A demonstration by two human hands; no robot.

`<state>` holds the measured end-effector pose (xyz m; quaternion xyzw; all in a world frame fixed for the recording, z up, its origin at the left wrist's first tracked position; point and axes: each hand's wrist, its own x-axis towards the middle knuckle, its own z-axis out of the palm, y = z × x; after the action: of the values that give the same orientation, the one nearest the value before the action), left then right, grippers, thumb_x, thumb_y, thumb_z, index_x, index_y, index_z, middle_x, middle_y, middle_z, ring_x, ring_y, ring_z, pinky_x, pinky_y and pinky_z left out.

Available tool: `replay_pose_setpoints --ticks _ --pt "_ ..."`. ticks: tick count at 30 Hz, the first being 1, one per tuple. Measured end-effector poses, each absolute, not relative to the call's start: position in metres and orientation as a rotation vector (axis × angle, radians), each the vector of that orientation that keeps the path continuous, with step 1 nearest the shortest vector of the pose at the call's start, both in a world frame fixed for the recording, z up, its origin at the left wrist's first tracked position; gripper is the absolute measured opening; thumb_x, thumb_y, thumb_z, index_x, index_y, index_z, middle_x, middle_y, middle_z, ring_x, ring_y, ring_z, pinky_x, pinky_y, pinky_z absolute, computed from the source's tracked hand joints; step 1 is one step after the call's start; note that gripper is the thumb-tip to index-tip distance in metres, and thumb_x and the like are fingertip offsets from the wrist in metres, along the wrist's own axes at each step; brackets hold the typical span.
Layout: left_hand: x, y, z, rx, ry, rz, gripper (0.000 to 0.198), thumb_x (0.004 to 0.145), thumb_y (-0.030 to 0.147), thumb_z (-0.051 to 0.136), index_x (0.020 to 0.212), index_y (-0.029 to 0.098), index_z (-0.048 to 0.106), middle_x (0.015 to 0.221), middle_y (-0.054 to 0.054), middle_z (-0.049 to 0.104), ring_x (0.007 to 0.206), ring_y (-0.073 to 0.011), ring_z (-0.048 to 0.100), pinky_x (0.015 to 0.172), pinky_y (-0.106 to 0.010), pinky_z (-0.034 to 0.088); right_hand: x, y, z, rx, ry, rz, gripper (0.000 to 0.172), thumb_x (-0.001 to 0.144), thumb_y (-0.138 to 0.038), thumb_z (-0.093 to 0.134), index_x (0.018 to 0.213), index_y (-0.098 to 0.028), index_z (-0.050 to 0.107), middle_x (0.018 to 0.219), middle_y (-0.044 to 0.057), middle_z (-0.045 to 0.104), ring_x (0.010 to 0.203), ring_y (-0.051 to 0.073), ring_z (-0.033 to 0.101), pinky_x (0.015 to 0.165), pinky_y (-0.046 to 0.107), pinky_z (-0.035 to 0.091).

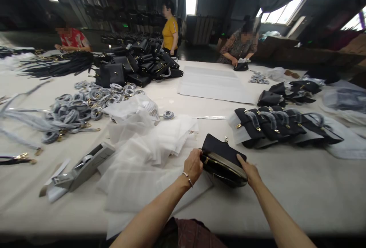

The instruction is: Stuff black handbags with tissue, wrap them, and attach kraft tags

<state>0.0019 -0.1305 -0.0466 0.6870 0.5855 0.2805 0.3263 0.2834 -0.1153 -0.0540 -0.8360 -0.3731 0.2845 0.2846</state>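
Two-end hold, black flap handbag (224,159)
My left fingers (196,154) and right fingers (243,162) pinch opposite ends; I should keep pressure even.

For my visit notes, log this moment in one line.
left hand: gripping black handbag | right hand: gripping its opposite end | nearby: white packing sheets, tape dispenser

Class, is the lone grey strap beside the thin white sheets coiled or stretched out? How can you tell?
Coiled: the lone grey strap lies in round loops on the pale tabletop, beyond the left hand.
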Motion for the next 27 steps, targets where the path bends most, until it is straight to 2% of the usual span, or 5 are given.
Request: replay_pose_setpoints --ticks 4,8,13,22,27 --pt "-0.003 -0.130 -0.047 1.984 1.374 0.787 0.041 0.075 -0.001 0.045 0.105 0.024 0.057 0.106 -0.004 0.052 0.100 -0.0180 0.052 0.090 -0.029 0.047 0.276 -0.110 -0.034 -2.311 -1.185 0.332 0.085 0.067 -0.052 0.068 0.136 -0.009 0.045 0.131 0.026 0.053 0.123 0.042 0.047 0.102 0.058 0.034" --pt "-0.002 -0.106 -0.041 1.961 1.330 0.725 0.033 0.078 0.002 0.049 0.100 0.022 0.062 0.100 -0.003 0.052 0.091 -0.0163 0.055 0.089 -0.028 0.048 0.235 -0.122 0.000 -1.867 -1.712 -0.035 0.039 0.089 -0.044 0.047 0.108 -0.015 0.064 0.101 0.014 0.067 0.092 0.026 0.062 0.089 0.040 0.045" --pt "0.001 -0.088 -0.039 1.966 1.299 0.655 0.028 0.081 0.007 0.050 0.101 0.019 0.064 0.099 -0.005 0.054 0.088 -0.0175 0.056 0.085 -0.029 0.049 0.167 -0.136 0.016 -2.194 -1.941 0.527 0.039 0.089 -0.052 0.049 0.074 -0.024 0.071 0.073 0.005 0.072 0.071 0.019 0.067 0.064 0.027 0.044" --pt "0.000 -0.106 -0.029 1.989 1.252 0.543 0.034 0.083 0.007 0.042 0.108 0.016 0.063 0.103 -0.009 0.057 0.097 -0.0210 0.056 0.089 -0.031 0.049 0.142 -0.123 -0.002 -2.440 -2.104 0.484 0.031 0.091 -0.038 0.048 0.090 -0.019 0.074 0.083 0.013 0.073 0.079 0.031 0.070 0.066 0.036 0.049" --pt "-0.003 -0.106 -0.027 2.066 1.218 0.473 0.037 0.083 0.009 0.044 0.115 0.018 0.059 0.108 -0.010 0.059 0.098 -0.0231 0.056 0.087 -0.035 0.051 0.167 -0.141 -0.031 -2.060 -2.407 0.012 0.036 0.092 -0.026 0.038 0.100 -0.020 0.073 0.092 0.014 0.073 0.086 0.032 0.068 0.083 0.048 0.050"
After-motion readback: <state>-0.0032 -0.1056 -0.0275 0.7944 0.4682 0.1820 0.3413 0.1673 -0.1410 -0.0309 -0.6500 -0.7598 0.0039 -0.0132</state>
